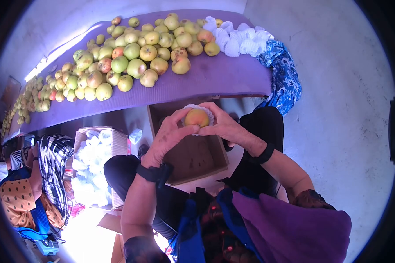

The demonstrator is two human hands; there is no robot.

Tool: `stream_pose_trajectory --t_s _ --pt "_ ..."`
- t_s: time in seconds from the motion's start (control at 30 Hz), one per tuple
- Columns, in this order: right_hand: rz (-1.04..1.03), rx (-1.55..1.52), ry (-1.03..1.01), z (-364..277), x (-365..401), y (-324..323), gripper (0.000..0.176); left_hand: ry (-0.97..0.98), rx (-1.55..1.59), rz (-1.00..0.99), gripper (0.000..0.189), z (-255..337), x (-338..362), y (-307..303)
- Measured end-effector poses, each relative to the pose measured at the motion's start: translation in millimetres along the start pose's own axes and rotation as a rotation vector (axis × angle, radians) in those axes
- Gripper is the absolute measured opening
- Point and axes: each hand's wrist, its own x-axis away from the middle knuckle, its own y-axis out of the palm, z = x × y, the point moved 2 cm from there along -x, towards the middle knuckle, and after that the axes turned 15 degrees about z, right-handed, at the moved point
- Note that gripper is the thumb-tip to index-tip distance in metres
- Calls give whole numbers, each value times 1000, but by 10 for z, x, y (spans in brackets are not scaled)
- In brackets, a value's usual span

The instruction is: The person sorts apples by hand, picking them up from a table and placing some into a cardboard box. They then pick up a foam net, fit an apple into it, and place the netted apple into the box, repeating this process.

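A yellow-orange apple (197, 117) sits in a white foam net (210, 115) between my two hands, above an open cardboard box (197, 168). My left hand (169, 133) is closed around its left side, with the thumb across the front. From the right, my right hand (224, 126) grips the same apple, its thumb near the left one. The net's frilly edge shows around the fruit; its underside is hidden by my hands.
Many yellow-green apples (136, 68) cover the purple-topped table (224, 79). White foam nets (241, 41) lie at its right end by a blue patterned cloth (281, 70). Another carton (118, 175) holds more nets. A person in a dotted garment (17, 195) sits at left.
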Motion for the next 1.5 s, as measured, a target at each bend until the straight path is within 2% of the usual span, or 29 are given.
stream_pose_trajectory --t_s 0.07,0.13,0.2,0.23,0.27,0.3,0.33,0.4,0.43,0.5,0.6,0.73,0.8,0.93,1.0,1.1,1.13,1.2,1.23,1.3,1.4,1.5 --pt "28 -141 113 93 19 39 66 9 -16 16 52 -35 -11 -12" --pt "34 -195 118 205 25 55 65 21 -31 36 49 -49 2 -9" --pt "42 -250 122 234 36 61 65 -106 265 85 40 -46 21 -6" --pt "47 -369 209 243 45 64 64 -107 266 85 40 -114 5 2" --pt "53 -487 297 256 55 69 63 -39 113 159 34 -236 -32 -2" --pt "54 -486 299 277 61 81 63 29 -40 232 29 -272 -48 -3" --pt "68 -558 309 312 64 101 63 27 -38 232 29 -307 -49 -2" --pt "81 -629 320 344 80 151 63 407 -403 372 20 -267 -31 -11" --pt "116 -608 320 355 91 178 63 406 -403 372 20 -261 -25 -1" --pt "150 -587 321 379 121 235 63 482 -594 430 21 -223 -4 38" --pt "181 -538 285 383 153 260 63 543 -644 475 24 -188 21 76" --pt "80 -612 372 349 173 266 65 466 -516 535 26 -178 -3 86" --pt "59 -650 375 330 176 270 65 452 -288 602 30 -210 -15 79" --pt "60 -645 337 368 148 268 71 381 -298 592 27 -209 -22 34" --pt "77 -613 307 416 131 256 73 145 -358 459 26 -213 -23 6" --pt "94 -515 283 450 131 225 76 98 -229 355 26 -361 -49 10" --pt "102 -521 301 459 133 223 77 98 -228 355 26 -375 -50 13" --pt "109 -526 318 457 131 220 78 254 -485 424 17 -346 -43 28" --pt "71 -541 353 445 131 233 79 253 -485 426 17 -331 -31 58" --pt "33 -559 388 410 136 260 80 424 -667 540 10 -245 1 123" --pt "-4 -546 422 366 145 269 80 478 -579 601 9 -206 16 151" --pt "2 -515 398 374 147 255 81 447 -589 596 11 -235 1 153"
